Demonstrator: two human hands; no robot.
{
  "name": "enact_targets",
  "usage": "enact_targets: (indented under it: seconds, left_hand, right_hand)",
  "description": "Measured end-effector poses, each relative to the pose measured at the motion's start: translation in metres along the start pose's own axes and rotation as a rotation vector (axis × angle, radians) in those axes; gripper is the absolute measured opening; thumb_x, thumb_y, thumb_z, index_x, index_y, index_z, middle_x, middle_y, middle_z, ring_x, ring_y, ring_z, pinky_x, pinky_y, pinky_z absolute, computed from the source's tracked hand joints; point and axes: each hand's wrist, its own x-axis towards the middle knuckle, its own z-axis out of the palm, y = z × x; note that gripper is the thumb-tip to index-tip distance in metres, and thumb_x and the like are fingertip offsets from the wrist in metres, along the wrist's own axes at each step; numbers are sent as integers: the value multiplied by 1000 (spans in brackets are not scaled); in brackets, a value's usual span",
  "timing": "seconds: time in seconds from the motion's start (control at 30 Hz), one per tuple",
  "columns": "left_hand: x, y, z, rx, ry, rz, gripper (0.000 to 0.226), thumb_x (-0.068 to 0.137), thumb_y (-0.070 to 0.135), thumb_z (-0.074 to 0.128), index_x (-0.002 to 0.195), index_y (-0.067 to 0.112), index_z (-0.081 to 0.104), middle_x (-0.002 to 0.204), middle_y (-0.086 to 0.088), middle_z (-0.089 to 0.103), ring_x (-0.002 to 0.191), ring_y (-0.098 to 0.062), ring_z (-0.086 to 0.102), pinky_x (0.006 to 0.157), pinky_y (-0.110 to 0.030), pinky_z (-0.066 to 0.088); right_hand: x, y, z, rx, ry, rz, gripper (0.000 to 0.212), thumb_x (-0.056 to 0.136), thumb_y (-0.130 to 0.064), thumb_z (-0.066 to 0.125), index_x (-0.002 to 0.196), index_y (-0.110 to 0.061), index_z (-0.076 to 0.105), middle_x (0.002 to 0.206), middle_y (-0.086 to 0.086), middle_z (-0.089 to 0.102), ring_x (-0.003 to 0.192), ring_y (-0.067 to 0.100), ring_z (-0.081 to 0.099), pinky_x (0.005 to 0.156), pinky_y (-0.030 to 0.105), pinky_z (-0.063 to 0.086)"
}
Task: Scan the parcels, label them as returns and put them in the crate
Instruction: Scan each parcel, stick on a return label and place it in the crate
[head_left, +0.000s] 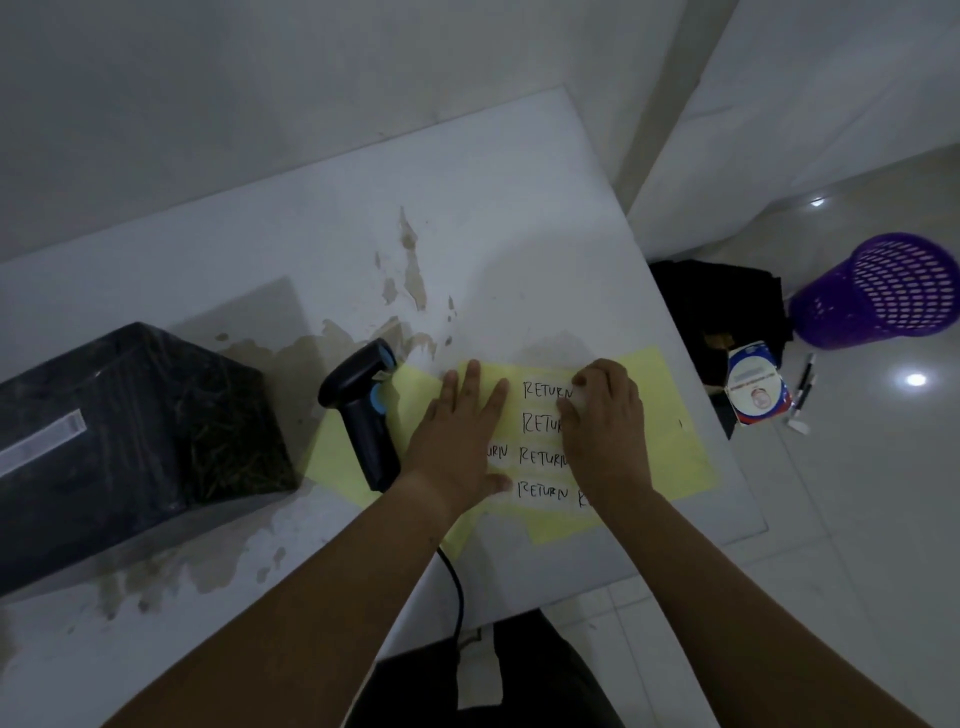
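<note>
Both on yellow label sheet (670, 441): left hand (462, 436) flat, pressing it; right hand (605, 415) pinching top RETURN label (545, 391).

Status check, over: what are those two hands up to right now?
Left hand flat on yellow label sheet. Right hand pinches a RETURN label edge. Black parcel sits nearby.

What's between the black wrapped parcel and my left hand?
A black handheld barcode scanner, partly on the yellow label sheet, seen in the head view.
</note>
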Motion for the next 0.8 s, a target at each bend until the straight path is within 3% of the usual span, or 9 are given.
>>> enact_targets:
  seconds: [0.1, 0.43, 0.6, 0.8]
  left_hand:
    - [-1, 4, -2, 20, -7, -7, 113, 88, 58, 66, 158, 31, -18, 162, -13, -33, 153, -39, -18, 126, -46, 14]
    - [2, 8, -6, 182, -26, -50, 113, 87, 66, 61, 159, 28, -17, 161, -22, -30, 154, -41, -9, 124, -52, 5]
    - [3, 6, -6, 200, -9, -47, 113, 86, 70, 58, 158, 29, -18, 162, -21, -29, 154, -40, -8, 124, -52, 5]
    - [2, 6, -6, 215, -2, -34, 113, 86, 72, 57, 158, 29, -18, 162, -21, -28, 154, -40, -7, 124, -54, 6]
  right_hand:
    - [-4, 2, 0, 24, 17, 2, 25, 90, -12, 65, 112, -4, 57, 123, 9, 50, 108, 26, 48, 97, 37, 41]
    - [-11, -5, 22, -88, 116, 43, 11, 94, -15, 52, 102, -8, 49, 122, 10, 46, 106, 29, 43, 91, 42, 39]
    - [-11, -6, 24, -79, 149, 84, 21, 95, -18, 52, 113, -7, 50, 134, 11, 43, 117, 29, 42, 99, 41, 35]
    - [-12, -5, 24, -54, 180, 87, 13, 97, -15, 52, 107, -8, 52, 136, 10, 45, 121, 29, 41, 104, 41, 32]
